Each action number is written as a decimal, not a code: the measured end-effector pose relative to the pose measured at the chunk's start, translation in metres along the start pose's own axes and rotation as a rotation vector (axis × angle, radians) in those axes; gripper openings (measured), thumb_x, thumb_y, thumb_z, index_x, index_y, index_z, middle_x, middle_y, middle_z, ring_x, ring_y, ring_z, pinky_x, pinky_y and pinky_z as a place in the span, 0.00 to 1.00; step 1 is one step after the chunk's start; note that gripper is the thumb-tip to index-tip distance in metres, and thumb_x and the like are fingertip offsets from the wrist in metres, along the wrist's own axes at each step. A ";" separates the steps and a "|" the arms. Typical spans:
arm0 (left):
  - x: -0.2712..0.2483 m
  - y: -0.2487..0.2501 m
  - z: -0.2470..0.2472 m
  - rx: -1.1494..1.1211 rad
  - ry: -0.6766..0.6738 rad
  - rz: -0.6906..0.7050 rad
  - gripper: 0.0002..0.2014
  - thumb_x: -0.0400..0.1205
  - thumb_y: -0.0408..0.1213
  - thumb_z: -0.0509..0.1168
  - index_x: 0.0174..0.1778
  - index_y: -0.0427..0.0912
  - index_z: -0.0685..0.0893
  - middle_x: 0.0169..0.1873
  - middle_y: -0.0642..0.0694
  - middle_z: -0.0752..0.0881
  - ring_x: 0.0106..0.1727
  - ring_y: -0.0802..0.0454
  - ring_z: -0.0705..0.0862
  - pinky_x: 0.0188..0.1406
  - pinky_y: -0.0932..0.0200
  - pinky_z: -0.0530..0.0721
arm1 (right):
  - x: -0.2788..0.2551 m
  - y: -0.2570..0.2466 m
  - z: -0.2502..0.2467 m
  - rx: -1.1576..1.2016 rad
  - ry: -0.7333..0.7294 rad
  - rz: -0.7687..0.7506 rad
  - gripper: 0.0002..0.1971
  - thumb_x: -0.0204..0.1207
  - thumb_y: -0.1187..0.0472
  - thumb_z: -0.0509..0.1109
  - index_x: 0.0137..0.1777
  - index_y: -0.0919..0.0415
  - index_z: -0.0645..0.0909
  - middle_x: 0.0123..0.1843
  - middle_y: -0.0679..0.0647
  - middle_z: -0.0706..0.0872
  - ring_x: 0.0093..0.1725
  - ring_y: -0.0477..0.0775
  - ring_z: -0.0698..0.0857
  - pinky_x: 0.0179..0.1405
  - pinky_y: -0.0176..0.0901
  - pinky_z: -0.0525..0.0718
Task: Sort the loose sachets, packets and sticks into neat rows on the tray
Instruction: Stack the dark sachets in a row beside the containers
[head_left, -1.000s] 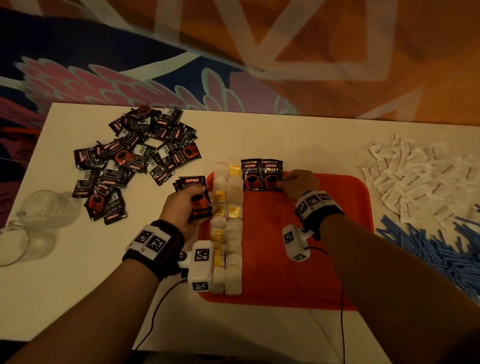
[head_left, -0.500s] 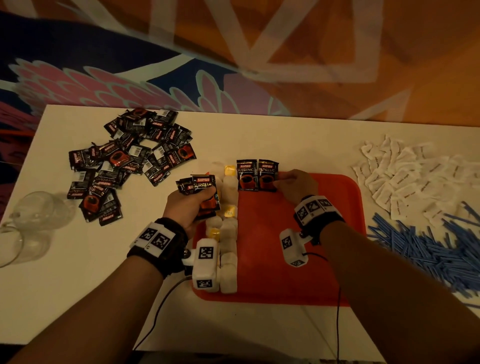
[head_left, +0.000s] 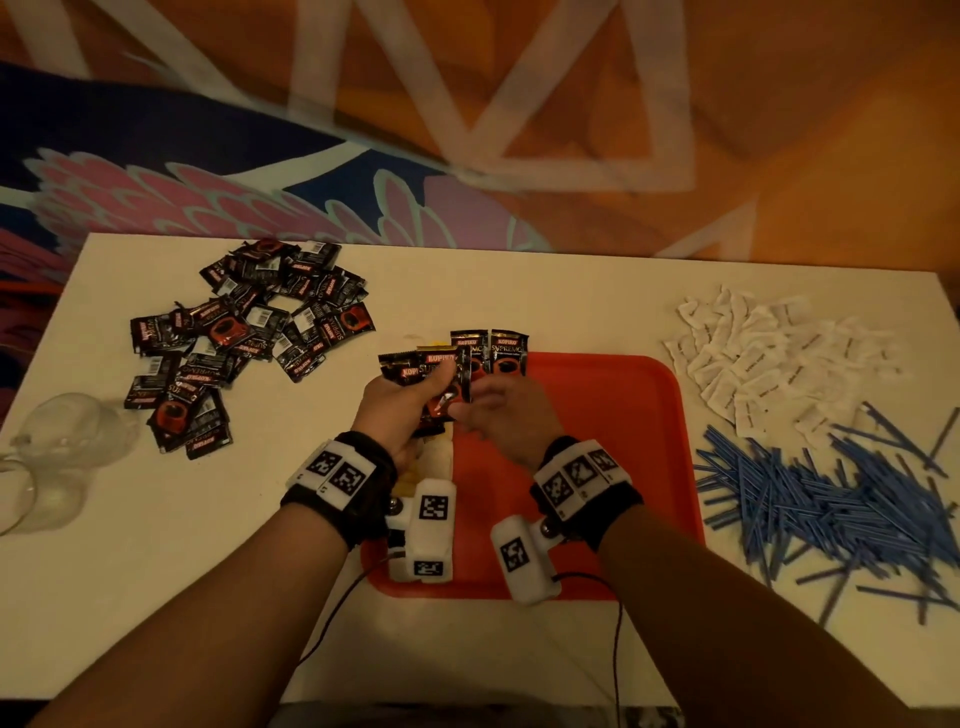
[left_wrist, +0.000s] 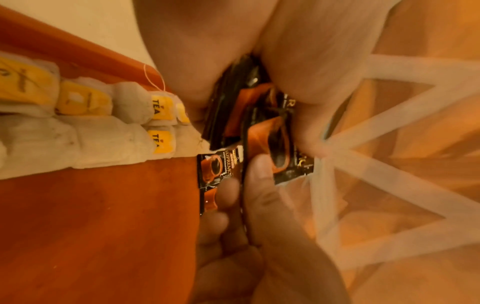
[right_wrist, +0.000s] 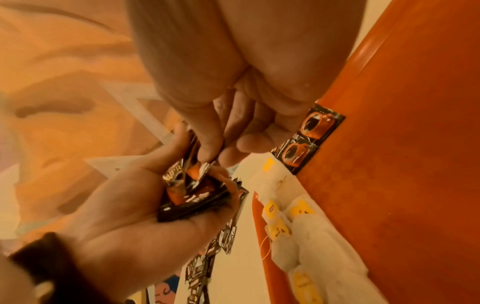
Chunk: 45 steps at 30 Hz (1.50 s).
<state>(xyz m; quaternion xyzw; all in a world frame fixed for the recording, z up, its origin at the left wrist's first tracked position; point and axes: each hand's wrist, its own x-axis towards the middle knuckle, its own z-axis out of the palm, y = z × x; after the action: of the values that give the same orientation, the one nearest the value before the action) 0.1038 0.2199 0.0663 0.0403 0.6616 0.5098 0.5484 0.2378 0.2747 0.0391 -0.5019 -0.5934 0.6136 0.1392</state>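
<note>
My left hand (head_left: 415, 395) grips a fanned stack of black coffee sachets (head_left: 434, 379) above the far-left corner of the red tray (head_left: 613, 415). My right hand (head_left: 478, 408) meets it from the right. In the right wrist view its thumb and forefinger pinch the lower corner of the top sachet (right_wrist: 200, 170) of the stack. Two coffee sachets (head_left: 491, 353) lie side by side at the tray's far edge. Two columns of tea bags (left_wrist: 109, 123) run along the tray's left side, mostly hidden by my hands in the head view.
A loose pile of coffee sachets (head_left: 244, 343) lies on the white table at the left, with clear glasses (head_left: 62, 447) near its left edge. White sachets (head_left: 779, 358) and blue sticks (head_left: 841, 504) are heaped right of the tray.
My right hand left the two laid sachets and drew back left to the stack, pinching its top sachet. My left hand carried the stack right and farther up.
</note>
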 end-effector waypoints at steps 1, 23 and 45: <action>-0.001 0.002 -0.001 -0.033 -0.004 0.014 0.18 0.75 0.42 0.77 0.55 0.33 0.88 0.49 0.32 0.91 0.48 0.36 0.91 0.52 0.37 0.89 | -0.001 0.002 -0.001 -0.032 0.012 -0.011 0.15 0.72 0.58 0.80 0.56 0.61 0.83 0.45 0.54 0.91 0.44 0.52 0.91 0.49 0.47 0.89; 0.019 0.001 -0.038 -0.142 0.181 -0.022 0.04 0.81 0.36 0.72 0.47 0.40 0.88 0.32 0.46 0.89 0.30 0.50 0.86 0.33 0.54 0.86 | 0.033 0.034 -0.021 -0.391 0.171 0.155 0.13 0.79 0.55 0.74 0.61 0.56 0.87 0.60 0.51 0.89 0.57 0.47 0.84 0.53 0.33 0.77; 0.032 -0.003 -0.071 -0.186 0.163 -0.062 0.04 0.83 0.34 0.68 0.49 0.38 0.86 0.31 0.46 0.87 0.27 0.54 0.84 0.27 0.61 0.85 | 0.086 0.035 -0.004 -0.576 0.220 0.329 0.12 0.77 0.47 0.75 0.51 0.54 0.88 0.51 0.50 0.88 0.51 0.50 0.84 0.43 0.37 0.79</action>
<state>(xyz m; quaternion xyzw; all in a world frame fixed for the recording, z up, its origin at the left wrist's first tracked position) 0.0382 0.1935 0.0335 -0.0727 0.6549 0.5533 0.5096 0.2162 0.3338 -0.0296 -0.6726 -0.6348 0.3777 -0.0459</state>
